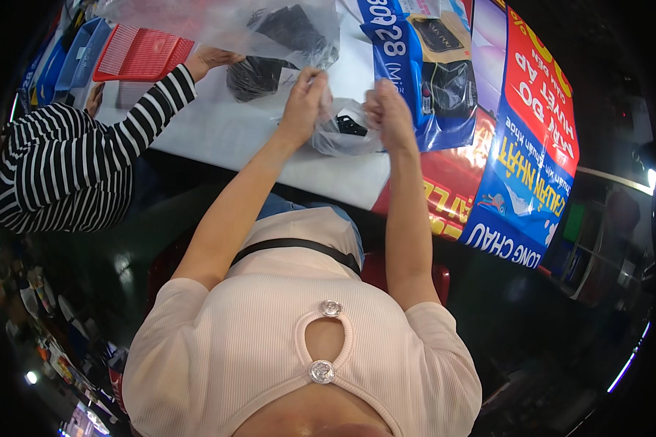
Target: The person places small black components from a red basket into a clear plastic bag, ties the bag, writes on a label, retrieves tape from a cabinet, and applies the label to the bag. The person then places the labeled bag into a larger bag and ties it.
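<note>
L/R hands (306, 105) (393, 120) grip bag (332, 143), prob. nr table edge (313, 178).

The ribbed, pale pink top (233, 349) has silvery buttons (321, 371).

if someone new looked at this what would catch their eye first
Probably the left hand and right hand, upper centre, holding a clear plastic bag with something black inside. A co-worker's striped sleeve stands out at upper left, and a red-and-blue printed sheet at upper right.
</note>
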A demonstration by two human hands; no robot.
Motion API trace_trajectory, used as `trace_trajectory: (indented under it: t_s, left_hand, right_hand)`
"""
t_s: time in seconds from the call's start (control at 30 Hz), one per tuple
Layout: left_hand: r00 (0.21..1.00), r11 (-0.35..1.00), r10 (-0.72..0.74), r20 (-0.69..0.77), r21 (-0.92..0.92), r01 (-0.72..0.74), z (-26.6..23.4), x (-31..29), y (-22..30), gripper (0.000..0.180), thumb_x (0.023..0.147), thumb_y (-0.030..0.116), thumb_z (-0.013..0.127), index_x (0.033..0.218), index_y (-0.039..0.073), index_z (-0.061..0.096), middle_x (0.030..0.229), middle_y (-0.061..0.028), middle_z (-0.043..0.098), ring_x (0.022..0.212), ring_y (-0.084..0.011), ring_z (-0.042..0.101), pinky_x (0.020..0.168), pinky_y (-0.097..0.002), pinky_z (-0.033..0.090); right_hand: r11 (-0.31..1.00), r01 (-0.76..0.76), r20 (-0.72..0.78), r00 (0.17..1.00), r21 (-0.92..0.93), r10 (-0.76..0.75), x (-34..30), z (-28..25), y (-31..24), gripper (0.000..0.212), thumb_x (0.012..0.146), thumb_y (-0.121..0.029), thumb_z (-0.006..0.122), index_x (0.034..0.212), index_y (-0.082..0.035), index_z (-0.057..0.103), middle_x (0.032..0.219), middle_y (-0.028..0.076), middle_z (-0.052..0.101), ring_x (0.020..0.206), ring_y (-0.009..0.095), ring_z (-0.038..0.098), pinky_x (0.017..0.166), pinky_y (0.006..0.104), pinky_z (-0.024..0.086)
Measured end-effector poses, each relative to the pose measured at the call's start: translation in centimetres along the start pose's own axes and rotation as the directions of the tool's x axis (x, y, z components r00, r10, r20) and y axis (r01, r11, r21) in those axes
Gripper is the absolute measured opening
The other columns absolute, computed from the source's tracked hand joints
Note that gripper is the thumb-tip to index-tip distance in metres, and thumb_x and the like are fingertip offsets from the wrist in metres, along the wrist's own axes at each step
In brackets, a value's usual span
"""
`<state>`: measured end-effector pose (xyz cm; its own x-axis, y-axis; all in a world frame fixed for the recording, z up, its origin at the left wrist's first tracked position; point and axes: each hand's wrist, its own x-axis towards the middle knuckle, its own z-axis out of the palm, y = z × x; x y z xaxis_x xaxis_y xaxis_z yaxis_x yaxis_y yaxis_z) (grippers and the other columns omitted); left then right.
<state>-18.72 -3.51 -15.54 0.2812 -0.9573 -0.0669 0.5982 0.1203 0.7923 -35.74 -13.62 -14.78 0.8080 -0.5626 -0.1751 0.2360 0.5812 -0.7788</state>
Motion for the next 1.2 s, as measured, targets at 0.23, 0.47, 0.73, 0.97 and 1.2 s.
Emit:
trace_trajectory:
  t_s: [0.23,0.47,0.73,0.97,1.2]
  left_hand:
    - [0.953,0.862,0.286,0.101,0.408,-0.302,1.4,-0.4,-0.7,0.029,0.091,0.023,0.055,0.114,0.005,0.05,0.101,-0.0028,0.059,0.101,-0.0135,0.052,0.093,-0.0268,0.037]
    - [0.999,0.995,-0.031,0.04,0.095,0.028,-1.7,-1.5,-3.3,0.036,0.093,0.019,0.051,0.124,0.003,0.048,0.122,-0.011,0.054,0.107,-0.0187,0.054,0.094,-0.0305,0.041]
    - [0.856,0.795,-0.459,-0.238,0.321,0.515,-0.9,0.5,-4.1,0.048,0.09,0.039,0.053,0.127,0.009,0.046,0.113,-0.0092,0.055,0.098,-0.0166,0.054,0.08,-0.0298,0.046]
    - [0.976,0.468,-0.21,-0.058,0.87,0.153,0.6,0.5,-4.0,0.036,0.09,0.033,0.051,0.11,0.003,0.058,0.093,-0.0173,0.06,0.088,-0.0271,0.059,0.079,-0.0361,0.046]
    - [0.986,0.721,-0.162,0.037,0.686,0.093,-0.1,-0.2,-2.2,0.039,0.092,0.031,0.049,0.115,0.0,0.055,0.097,-0.0048,0.062,0.086,-0.0153,0.057,0.083,-0.0269,0.042]
  right_hand:
    - [0.809,-0.228,-0.295,0.953,-0.541,0.072,-0.4,4.2,0.3,0.026,0.085,-0.023,0.064,0.101,-0.003,0.059,0.071,-0.001,0.053,0.053,0.002,0.039,0.044,0.0198,0.027]
    - [0.967,0.046,-0.326,0.936,-0.252,-0.129,-0.1,0.8,1.5,0.02,0.086,-0.021,0.06,0.092,-0.003,0.061,0.068,-0.002,0.049,0.056,0.004,0.04,0.05,0.0195,0.03]
    - [0.542,0.137,-0.077,0.932,-0.829,-0.354,1.0,-0.3,3.1,0.027,0.091,-0.025,0.049,0.095,-0.001,0.06,0.074,0.011,0.059,0.071,0.021,0.059,0.067,0.0307,0.046]
    - [0.399,0.216,-0.083,0.787,-0.891,-0.611,0.7,0.1,4.2,0.021,0.092,-0.019,0.05,0.097,-0.001,0.059,0.072,0.01,0.058,0.067,0.019,0.053,0.065,0.0319,0.044]
    - [0.105,-0.008,-0.076,0.747,-0.994,-0.661,-2.5,0.0,-0.3,0.027,0.094,-0.022,0.044,0.089,-0.003,0.063,0.074,0.013,0.058,0.063,0.03,0.053,0.062,0.0397,0.043]
